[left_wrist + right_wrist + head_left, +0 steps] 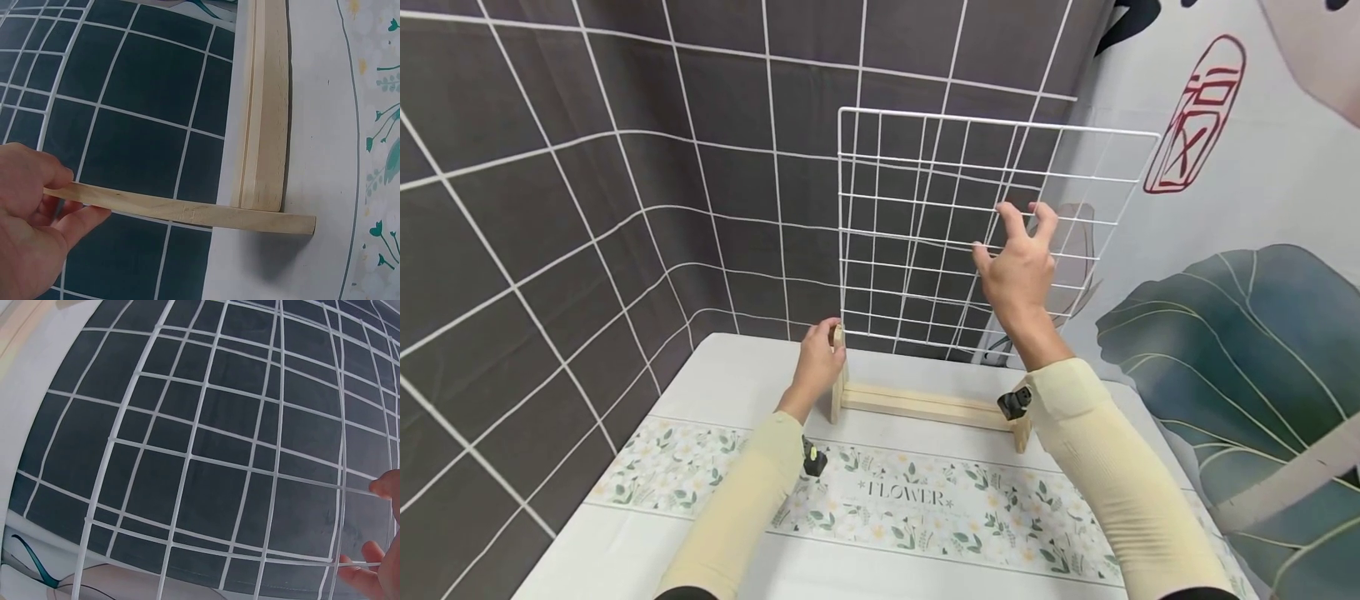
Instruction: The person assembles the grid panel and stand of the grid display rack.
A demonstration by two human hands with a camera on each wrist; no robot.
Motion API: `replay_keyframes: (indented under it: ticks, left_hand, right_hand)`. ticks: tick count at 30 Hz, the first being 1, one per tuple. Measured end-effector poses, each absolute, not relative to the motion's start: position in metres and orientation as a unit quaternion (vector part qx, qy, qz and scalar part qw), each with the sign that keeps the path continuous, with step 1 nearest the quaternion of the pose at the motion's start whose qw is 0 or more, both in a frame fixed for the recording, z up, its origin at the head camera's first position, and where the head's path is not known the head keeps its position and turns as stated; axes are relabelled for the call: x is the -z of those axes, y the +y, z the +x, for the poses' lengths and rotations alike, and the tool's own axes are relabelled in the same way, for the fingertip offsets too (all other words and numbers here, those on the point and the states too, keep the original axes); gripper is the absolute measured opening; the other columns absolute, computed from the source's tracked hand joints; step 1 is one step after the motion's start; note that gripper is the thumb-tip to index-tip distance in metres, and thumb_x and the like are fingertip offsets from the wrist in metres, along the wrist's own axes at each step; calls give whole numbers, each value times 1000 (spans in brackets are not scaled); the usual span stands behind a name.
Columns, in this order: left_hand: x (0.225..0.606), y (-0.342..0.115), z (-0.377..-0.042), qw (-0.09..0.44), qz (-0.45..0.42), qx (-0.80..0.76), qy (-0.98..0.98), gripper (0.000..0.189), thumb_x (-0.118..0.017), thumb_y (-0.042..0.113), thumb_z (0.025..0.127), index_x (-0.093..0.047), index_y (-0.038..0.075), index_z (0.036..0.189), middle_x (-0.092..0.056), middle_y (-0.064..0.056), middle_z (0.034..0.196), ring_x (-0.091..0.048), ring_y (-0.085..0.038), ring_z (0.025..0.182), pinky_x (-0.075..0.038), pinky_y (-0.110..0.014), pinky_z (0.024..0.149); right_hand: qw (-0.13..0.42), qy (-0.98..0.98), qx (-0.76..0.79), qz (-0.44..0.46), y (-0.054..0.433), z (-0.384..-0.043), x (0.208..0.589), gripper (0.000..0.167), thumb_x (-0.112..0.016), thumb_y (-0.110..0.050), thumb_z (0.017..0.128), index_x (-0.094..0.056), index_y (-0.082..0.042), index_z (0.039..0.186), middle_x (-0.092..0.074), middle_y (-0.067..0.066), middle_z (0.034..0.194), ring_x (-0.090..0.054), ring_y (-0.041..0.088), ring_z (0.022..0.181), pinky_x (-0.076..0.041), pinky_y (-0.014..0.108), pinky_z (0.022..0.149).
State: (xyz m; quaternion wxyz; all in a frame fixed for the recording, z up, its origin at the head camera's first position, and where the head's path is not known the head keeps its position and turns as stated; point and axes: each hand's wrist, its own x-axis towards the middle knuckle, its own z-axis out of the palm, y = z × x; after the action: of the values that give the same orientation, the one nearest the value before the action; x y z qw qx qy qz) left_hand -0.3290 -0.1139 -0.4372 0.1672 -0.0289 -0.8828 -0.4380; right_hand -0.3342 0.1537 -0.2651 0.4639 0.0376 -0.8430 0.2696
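Note:
A white wire grid panel [1000, 122] stands raised above the back of the table, its lower left corner right by the top of a wooden stand. My right hand [1021, 271] grips the panel's wires right of its middle, fingers spread and hooked at them; the right wrist view shows the fingertips [359, 578] at a wire. The pale wooden stand has a long crossbar [925, 404] between two end pieces. My left hand [816, 362] pinches the top of the left end piece [187, 212] between thumb and fingers. My right forearm partly hides the stand's right end.
Beneath the stand is a white table [745, 367] with a floral printed strip [910, 500] across it. A dark cloth with white grid lines [715, 108] hangs behind and to the left. At the right hangs a light curtain [1285, 217] with large leaf prints.

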Motion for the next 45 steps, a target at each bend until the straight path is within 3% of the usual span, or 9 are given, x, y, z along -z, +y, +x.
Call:
replay_keyframes:
  ticks: [16, 45]
  left_hand:
    - [436, -114, -328, 160, -25, 437, -885, 54, -64, 0, 91, -50, 0, 143, -58, -24, 131, -60, -39, 122, -50, -47, 109]
    - [437, -116, -328, 162, -36, 450, -878, 52, -64, 0, 90, -52, 1, 140, -60, -22, 125, -62, -35, 116, -53, -44, 104]
  right_hand:
    - [452, -848, -275, 31, 154, -335, 275, 56, -80, -21, 84, -60, -22, 136, -41, 15, 150, -55, 47, 67, -50, 58, 66]
    - [442, -855, -268, 36, 156, -337, 303, 58, -82, -20, 83, -59, -18, 136, -42, 18, 150, -56, 43, 66, -51, 55, 62]
